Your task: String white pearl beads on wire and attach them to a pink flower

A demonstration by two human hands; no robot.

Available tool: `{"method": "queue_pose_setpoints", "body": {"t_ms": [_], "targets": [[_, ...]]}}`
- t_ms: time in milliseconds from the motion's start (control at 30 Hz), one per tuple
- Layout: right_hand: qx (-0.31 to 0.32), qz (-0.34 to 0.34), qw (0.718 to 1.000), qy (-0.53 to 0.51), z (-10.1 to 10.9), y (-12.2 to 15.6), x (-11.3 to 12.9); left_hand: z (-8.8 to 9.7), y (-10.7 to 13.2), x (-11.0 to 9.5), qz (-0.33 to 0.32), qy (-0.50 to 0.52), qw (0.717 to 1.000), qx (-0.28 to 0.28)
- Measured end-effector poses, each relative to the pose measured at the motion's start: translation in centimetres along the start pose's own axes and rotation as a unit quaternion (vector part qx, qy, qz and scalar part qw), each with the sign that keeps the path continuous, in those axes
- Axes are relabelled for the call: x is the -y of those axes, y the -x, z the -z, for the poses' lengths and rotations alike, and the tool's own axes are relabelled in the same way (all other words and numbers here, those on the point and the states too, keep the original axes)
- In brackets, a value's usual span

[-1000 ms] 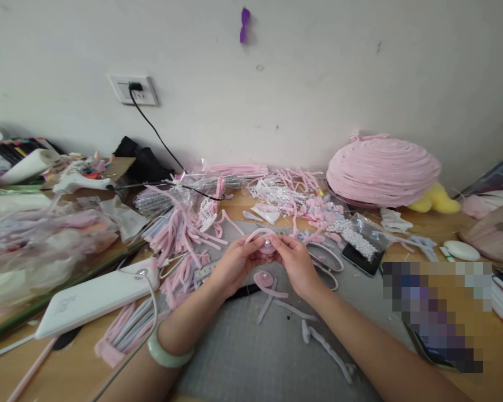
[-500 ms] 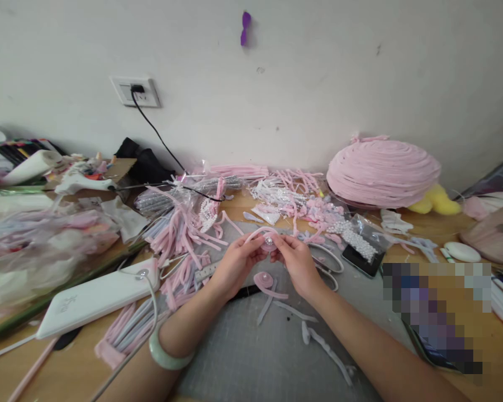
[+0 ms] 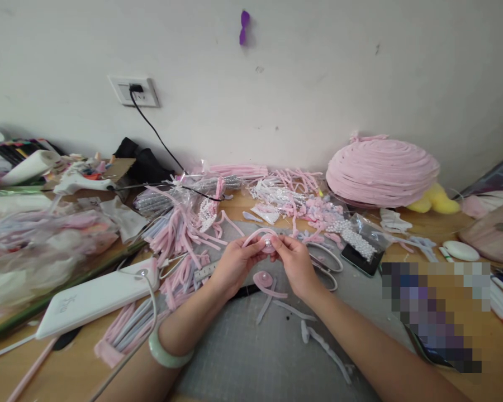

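Observation:
My left hand (image 3: 243, 258) and my right hand (image 3: 292, 258) meet over the grey cutting mat (image 3: 235, 357). Between their fingertips they pinch a pink pipe cleaner (image 3: 257, 231) coiled round a white pearl bead (image 3: 268, 243). Its loose end arches over my left fingers. Just below lies a second pink coil (image 3: 263, 279) with a bead at its centre and a free tail. A pair of scissors (image 3: 329, 259) with pale handles rests beside my right hand, its blades hidden. Pale grey pipe cleaner pieces (image 3: 327, 349) lie on the mat.
Bundles of pink and grey pipe cleaners (image 3: 180, 229) and a white power bank (image 3: 98, 298) are on the left. A bag of pearl beads (image 3: 354, 240) lies on a dark phone (image 3: 362, 261) at right. Behind it stands a big pink roll (image 3: 381, 173). A glue gun (image 3: 84, 181) sits far left.
Both hands stay almost in place, with small finger shifts around the pink coil. The bead now shows more plainly between the fingertips. Nothing else has visibly moved.

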State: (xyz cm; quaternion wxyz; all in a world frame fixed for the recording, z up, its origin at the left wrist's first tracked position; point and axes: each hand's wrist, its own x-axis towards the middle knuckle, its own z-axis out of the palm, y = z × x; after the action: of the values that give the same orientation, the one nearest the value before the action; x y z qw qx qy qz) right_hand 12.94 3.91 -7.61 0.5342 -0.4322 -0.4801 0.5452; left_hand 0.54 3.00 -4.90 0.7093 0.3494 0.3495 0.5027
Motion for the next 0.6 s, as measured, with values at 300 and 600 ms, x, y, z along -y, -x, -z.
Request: {"method": "queue_pose_setpoints", "body": {"t_ms": [300, 600], "targets": [[0.002, 0.008, 1.0, -0.03, -0.39, 0.14, -0.02, 0.08, 0.02, 0.24, 0.024, 0.036, 0.999, -0.011], [-0.041, -0.05, 0.992, -0.113, -0.63, -0.48, 0.14, 0.53, -0.64, 0.46, 0.018, 0.061, 0.997, -0.035]]}}
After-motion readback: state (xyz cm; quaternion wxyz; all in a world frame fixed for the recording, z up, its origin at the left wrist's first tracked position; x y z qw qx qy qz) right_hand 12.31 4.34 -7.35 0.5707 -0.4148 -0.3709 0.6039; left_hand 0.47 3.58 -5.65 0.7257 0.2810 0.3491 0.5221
